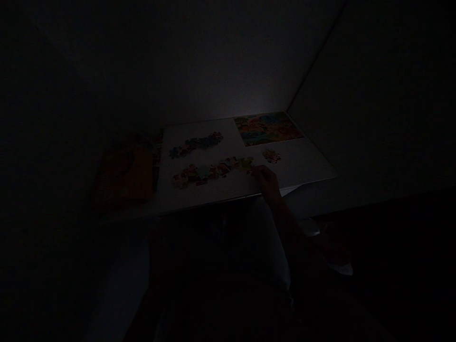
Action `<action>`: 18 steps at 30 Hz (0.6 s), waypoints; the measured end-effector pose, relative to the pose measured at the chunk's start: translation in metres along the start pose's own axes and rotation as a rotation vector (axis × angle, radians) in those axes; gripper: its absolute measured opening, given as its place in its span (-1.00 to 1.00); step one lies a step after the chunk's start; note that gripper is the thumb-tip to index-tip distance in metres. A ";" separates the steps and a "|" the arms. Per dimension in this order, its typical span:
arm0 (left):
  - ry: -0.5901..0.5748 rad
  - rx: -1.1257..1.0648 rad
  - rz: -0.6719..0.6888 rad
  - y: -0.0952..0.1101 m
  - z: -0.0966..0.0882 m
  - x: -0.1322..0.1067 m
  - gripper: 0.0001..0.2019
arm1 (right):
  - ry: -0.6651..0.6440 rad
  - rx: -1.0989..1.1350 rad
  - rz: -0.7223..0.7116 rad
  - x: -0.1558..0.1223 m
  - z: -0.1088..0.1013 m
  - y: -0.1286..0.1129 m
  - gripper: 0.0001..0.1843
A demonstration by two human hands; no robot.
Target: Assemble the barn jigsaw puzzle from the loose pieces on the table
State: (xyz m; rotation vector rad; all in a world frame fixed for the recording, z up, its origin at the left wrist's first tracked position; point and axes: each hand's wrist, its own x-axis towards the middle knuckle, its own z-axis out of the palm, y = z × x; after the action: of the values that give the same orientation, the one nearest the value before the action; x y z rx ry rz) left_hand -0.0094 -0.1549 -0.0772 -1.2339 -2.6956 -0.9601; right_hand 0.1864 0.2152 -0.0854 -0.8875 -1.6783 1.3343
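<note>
The scene is very dark. At the right end of the near row of joined jigsaw puzzle pieces (203, 173), my right hand (266, 181) has its fingers closed in a pinch on a puzzle piece (250, 172). Greenish pieces (245, 164) lie just beyond the fingertips. A second row of pieces (199, 142) runs farther back on the white table (221, 190). To the right of my hand sits a small pile of loose pieces (271, 156). My left hand is down by my lap, lost in shadow, its fingers hidden.
A colourful picture sheet (269, 128) with animal-like figures lies at the table's back right. On the left stands an orange box or bag (124, 173), with more printed material behind it. A pale wall (228, 61) borders the back. A white and reddish item (335, 251) is low at the right.
</note>
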 end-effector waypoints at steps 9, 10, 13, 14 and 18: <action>-0.028 0.103 0.291 0.001 0.060 0.168 -0.24 | 0.127 0.065 0.019 0.002 -0.006 0.013 -0.42; -0.035 0.108 0.289 -0.002 0.065 0.170 -0.29 | 0.131 0.077 0.021 0.002 -0.006 0.014 -0.42; -0.033 0.086 0.295 -0.010 0.068 0.165 -0.45 | 0.127 0.077 0.014 0.004 -0.005 0.017 -0.45; -0.032 0.074 0.288 -0.011 0.067 0.163 -0.48 | 0.125 0.074 0.009 0.004 -0.005 0.017 -0.45; -0.051 0.032 0.242 -0.009 0.061 0.162 -0.55 | 0.117 0.066 0.008 0.004 -0.005 0.016 -0.46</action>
State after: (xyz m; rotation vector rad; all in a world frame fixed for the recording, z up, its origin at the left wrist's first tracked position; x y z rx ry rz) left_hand -0.1135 -0.0170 -0.0882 -1.5521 -2.5087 -0.8614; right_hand 0.1895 0.2243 -0.0996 -0.9166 -1.5338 1.3100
